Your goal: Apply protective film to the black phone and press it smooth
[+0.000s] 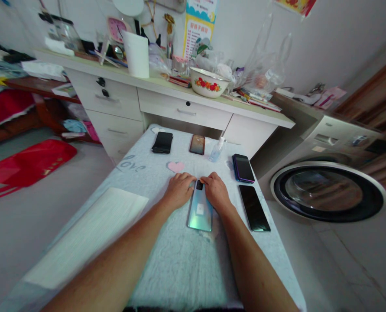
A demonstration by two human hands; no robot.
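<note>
A shiny blue-green phone (199, 210) lies back side up on the cloth-covered table (176, 268), its dark camera block at the far end. My left hand (180, 190) is at the far left corner of this phone, fingers curled and fingertips by its edge. On the other side, my right hand (215, 190) has its fingers bent together at the far right corner, by the camera block. Both hands meet the phone's top end; whether something small is pinched between the fingers is too small to tell.
Right of my hands lie a black phone (254, 208) and a purple-edged phone (243, 168). Farther back are a spray bottle (216, 150), a brown phone (197, 144) and a black phone or case (162, 142). A white cloth (92, 234) lies left.
</note>
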